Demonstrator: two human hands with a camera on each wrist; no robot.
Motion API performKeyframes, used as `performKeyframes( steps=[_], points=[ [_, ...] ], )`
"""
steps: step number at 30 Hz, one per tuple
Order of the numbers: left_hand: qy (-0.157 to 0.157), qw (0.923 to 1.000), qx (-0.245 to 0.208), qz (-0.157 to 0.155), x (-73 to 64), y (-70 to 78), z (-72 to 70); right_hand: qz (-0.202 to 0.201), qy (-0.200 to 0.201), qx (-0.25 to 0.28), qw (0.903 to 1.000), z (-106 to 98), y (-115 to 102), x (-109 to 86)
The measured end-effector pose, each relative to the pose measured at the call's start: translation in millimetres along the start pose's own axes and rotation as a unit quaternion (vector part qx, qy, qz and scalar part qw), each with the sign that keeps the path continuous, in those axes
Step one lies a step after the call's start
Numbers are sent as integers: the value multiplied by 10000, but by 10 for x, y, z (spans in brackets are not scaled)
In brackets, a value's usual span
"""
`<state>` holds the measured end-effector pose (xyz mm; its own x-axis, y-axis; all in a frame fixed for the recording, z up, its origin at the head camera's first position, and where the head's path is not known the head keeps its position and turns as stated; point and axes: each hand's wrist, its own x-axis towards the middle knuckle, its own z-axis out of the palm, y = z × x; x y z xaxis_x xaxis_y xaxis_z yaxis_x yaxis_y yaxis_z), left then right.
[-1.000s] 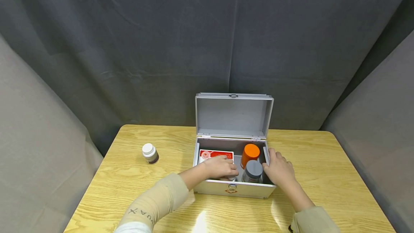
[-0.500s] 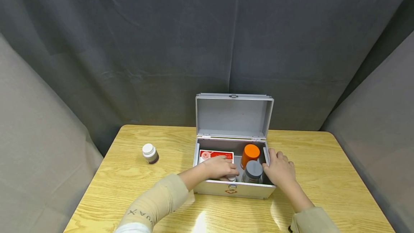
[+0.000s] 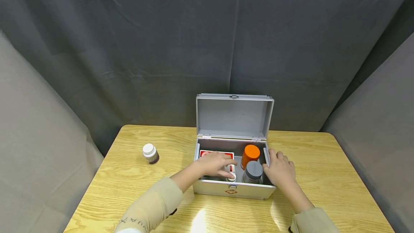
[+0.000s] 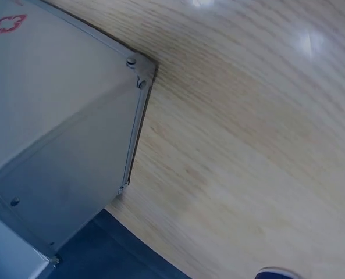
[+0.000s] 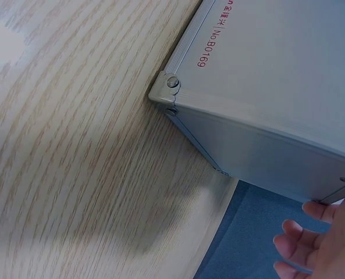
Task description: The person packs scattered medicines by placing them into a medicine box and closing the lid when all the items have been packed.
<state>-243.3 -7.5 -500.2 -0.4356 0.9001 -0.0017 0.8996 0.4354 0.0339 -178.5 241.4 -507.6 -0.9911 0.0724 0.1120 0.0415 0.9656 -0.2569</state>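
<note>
A silver first-aid box with a red cross outline on its front stands on the table, lid raised. My left hand reaches over its front edge, thumb and fingers spread apart. Beside that thumb is a small white-capped bottle inside the box. Under the hand lies a red-and-white carton, partly hidden. My right hand holds the box's right rim, thumb on the inner side and fingers outside. In the right wrist view, a fingertip touches the rim.
An orange jar and a grey-lidded jar stand in the right part of the box. A white-capped bottle stands on the wooden table to the left. Grey curtains hang behind.
My left hand has shifted slightly left and its thumb and fingers have spread, baring more of the small white-capped bottle and the carton's right side. The right hand stays on the rim.
</note>
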Motion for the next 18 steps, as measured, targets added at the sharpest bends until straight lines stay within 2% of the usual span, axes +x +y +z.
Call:
performKeyframes(
  steps=[4, 8, 18],
  points=[
    [62, 9987, -373, -335, -58, -18, -12, -35, 66, -5, 10000, 10, 13, 0],
    [238, 9967, -606, -494, -121, -42, -46, -42, 116, 15, 9999, 19, 26, 6],
    [724, 9939, -521, -654, -352, -124, -102, -87, 168, 22, 9998, 37, 27, 8]
  ],
)
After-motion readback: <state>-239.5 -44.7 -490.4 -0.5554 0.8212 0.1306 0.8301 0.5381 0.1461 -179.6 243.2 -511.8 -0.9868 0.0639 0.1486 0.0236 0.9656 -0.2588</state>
